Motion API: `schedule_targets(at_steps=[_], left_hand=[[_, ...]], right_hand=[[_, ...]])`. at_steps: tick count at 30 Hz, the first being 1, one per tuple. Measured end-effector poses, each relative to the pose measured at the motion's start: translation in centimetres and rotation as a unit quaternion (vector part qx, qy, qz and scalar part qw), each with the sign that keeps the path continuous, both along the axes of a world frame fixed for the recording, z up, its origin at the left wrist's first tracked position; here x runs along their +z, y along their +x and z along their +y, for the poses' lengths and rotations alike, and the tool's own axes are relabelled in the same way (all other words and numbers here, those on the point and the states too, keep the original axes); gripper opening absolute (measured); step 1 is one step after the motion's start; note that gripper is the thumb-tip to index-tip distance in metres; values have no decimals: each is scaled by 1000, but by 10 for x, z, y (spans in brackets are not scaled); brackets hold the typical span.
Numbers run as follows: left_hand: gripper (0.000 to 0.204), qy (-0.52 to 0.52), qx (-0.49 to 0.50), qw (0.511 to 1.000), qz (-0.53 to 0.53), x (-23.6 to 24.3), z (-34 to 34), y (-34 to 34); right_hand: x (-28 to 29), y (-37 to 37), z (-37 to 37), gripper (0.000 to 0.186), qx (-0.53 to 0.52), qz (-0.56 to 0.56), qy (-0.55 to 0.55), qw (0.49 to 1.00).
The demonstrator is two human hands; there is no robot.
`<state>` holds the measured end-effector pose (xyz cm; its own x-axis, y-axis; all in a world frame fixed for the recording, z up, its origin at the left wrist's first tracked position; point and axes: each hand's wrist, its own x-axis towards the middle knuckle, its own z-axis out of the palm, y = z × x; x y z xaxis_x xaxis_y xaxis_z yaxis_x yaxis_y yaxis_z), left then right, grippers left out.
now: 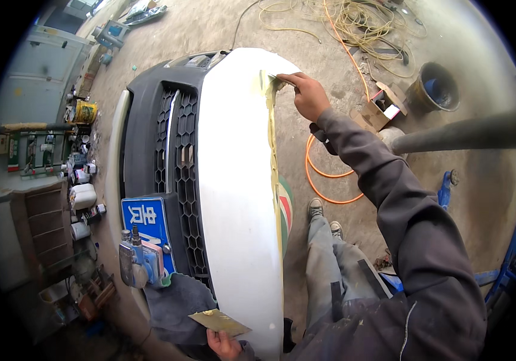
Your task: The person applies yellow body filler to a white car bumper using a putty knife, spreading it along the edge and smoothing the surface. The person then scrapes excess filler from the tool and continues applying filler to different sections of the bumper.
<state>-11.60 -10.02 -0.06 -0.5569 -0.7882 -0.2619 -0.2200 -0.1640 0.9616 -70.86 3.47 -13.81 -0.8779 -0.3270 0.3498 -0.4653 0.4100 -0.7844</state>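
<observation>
A white car bumper (237, 180) with a dark honeycomb grille (184, 150) stands in the middle. Yellowish filler (270, 105) runs along its right edge. My right hand (311, 96) pinches a thin scraper (279, 77) against the filler near the upper end. Low in the view, my left hand (223, 343) grips a flat metal plate (219, 322) with a small dab of filler on it. Beside that lies a dark cloth (177, 301), under a blue sanding tool (141, 262) by the blue licence plate (144, 219).
Tangled hoses (366, 27), an orange hose (324, 195), an open carton (384, 102) and a bucket (432, 87) are on the floor (294, 45). A grey post (462, 132) juts in from the right. Cans and containers (82, 198) line the left side.
</observation>
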Motion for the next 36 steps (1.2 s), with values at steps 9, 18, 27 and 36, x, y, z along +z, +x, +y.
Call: schedule_targets(at_steps=[9, 18, 27, 36], left_hand=[[37, 19, 0, 999, 26, 2, 6, -7], [37, 6, 0, 1000, 27, -2, 9, -4], [30, -3, 5, 999, 33, 2, 14, -13], [31, -12, -19, 999, 35, 3, 14, -12]], right_hand=[[19, 86, 4, 56, 43, 29, -6, 999], [28, 140, 14, 58, 36, 44, -11, 998], [38, 186, 26, 58, 55, 50, -14, 997], [47, 241, 41, 60, 90, 39, -6, 995]])
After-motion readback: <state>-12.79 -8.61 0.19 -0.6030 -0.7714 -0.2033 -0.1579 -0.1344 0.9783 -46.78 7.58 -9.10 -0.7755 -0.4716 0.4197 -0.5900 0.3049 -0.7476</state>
